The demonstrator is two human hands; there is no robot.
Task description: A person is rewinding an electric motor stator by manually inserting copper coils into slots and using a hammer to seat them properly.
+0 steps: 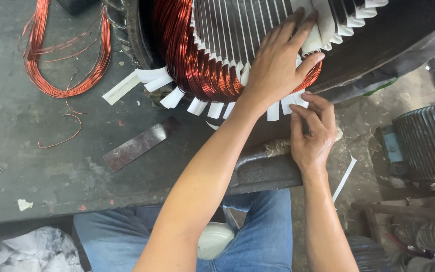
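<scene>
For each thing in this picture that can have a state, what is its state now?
Left hand: flat, pressing on the copper winding.
Right hand: pinching a white paper strip.
Paper strips: sticking out of the stator slots.
Loose copper wire coil: lying on the bench.
Flat metal bar: lying untouched.

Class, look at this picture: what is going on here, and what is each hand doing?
A seated person in jeans is working on a large motor stator wound with copper wire and lined with white insulating paper strips. The left hand lies flat against the copper winding and the strips. The right hand pinches at one strip along the lower edge. On the bench to the side lie a loose copper wire coil and a flat metal bar. Another motor stands nearby.
</scene>
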